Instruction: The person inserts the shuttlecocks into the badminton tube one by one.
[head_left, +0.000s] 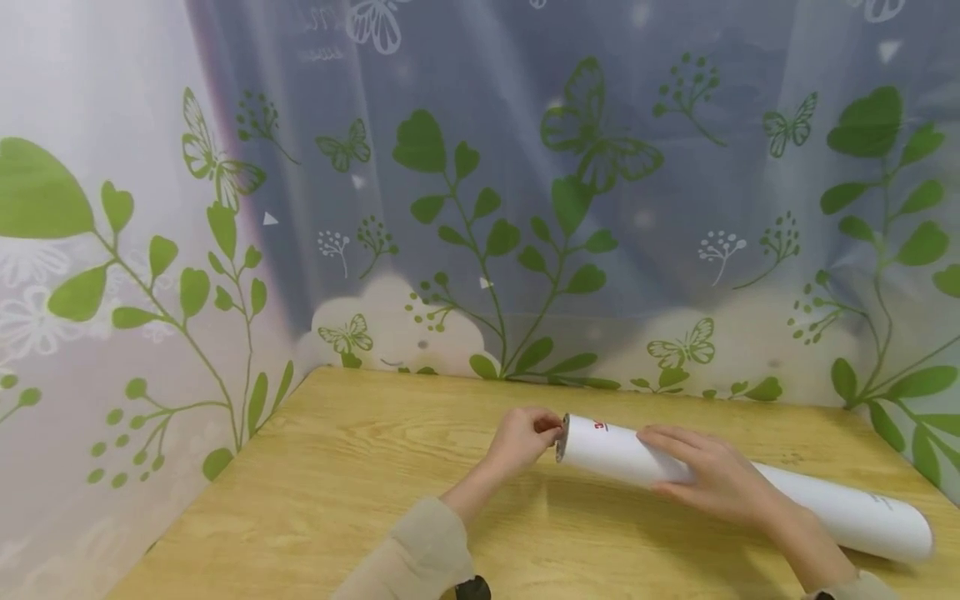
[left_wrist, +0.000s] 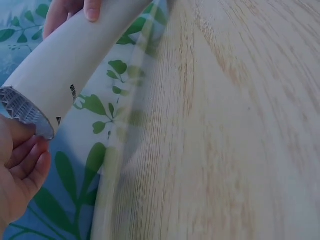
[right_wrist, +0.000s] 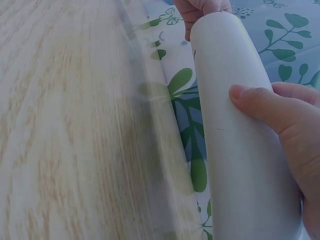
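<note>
A long white tube point(head_left: 847, 507) lies slantwise over the wooden table, its left end raised. That end point(left_wrist: 27, 111) is open in the left wrist view, with a grey patterned inside and a zigzag edge. My left hand point(head_left: 519, 437) pinches the rim there with curled fingers; some fingertips are hidden. Farther along, my right hand point(head_left: 712, 479) grips the tube's body from above, thumb on the near side and fingers on the far side. Small red print shows on the tube near its left end, and faint grey print near its right end.
The light wooden table point(head_left: 360, 467) runs back to a curtain point(head_left: 465, 50) printed with green leaves and butterflies. Another printed sheet point(head_left: 45, 467) hangs on the left. The tube's right end reaches close to the table's right side.
</note>
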